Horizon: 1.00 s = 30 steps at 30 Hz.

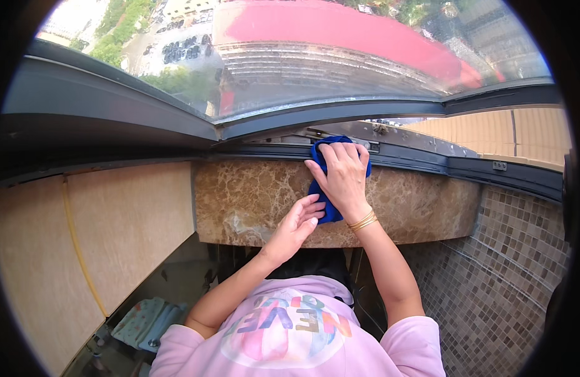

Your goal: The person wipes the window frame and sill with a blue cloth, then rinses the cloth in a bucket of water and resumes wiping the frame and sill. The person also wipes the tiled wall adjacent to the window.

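Note:
My right hand (345, 176), with thin gold bangles (363, 220) at its wrist, grips a blue cloth (331, 213). The bunched upper part of the cloth lies against the dark metal window frame (280, 151), and its lower end hangs over the brown marble sill (257, 191). Beside that lower end is my left hand (294, 226), its fingers apart and slightly curled; whether the fingertips touch the cloth is hard to tell. Just past my right fingers, a metal window stay (373, 146) shows on the frame.
Above the frame, a window sash (337, 109) tilts outward, with a gap beneath it on the right. Wooden panels (129, 235) stand at left, a mosaic-tiled wall (516, 235) at right. Folded towels (141, 320) sit low on the left.

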Motion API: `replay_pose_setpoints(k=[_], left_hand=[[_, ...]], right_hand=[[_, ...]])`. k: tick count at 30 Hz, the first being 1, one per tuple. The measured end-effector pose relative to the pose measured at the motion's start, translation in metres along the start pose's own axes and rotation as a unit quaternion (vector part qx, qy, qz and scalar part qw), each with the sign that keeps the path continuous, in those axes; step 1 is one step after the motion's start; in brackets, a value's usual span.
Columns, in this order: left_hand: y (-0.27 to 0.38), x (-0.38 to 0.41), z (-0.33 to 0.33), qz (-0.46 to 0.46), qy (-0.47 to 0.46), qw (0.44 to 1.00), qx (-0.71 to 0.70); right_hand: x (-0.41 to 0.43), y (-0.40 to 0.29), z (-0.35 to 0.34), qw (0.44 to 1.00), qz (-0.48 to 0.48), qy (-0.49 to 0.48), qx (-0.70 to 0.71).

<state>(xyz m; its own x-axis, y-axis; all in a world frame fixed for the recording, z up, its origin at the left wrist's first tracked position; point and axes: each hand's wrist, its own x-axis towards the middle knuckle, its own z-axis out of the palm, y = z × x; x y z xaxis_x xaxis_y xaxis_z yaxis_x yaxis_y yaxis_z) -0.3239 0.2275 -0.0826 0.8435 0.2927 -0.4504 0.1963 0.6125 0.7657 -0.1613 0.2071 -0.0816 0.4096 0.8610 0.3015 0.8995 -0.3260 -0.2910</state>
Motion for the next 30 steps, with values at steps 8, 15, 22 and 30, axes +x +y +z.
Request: replay_pose_setpoints(k=[8,15,22,30], left_hand=[[-0.006,0.002,-0.008,0.02,0.069,0.997,-0.004],[0.008,0.001,-0.009,0.024,0.088,0.996,0.008],[0.001,-0.001,-0.007,0.018,0.078,0.997,0.005],[0.009,-0.003,-0.012,0.022,0.092,0.995,0.011]], right_hand=[[0.011,-0.02,0.011,0.999,-0.012,-0.028,0.006],[0.014,-0.009,0.005,0.998,-0.01,-0.058,-0.013],[0.018,-0.025,0.012,0.997,-0.048,-0.057,-0.01],[0.017,-0.018,0.002,0.996,-0.035,-0.063,-0.043]])
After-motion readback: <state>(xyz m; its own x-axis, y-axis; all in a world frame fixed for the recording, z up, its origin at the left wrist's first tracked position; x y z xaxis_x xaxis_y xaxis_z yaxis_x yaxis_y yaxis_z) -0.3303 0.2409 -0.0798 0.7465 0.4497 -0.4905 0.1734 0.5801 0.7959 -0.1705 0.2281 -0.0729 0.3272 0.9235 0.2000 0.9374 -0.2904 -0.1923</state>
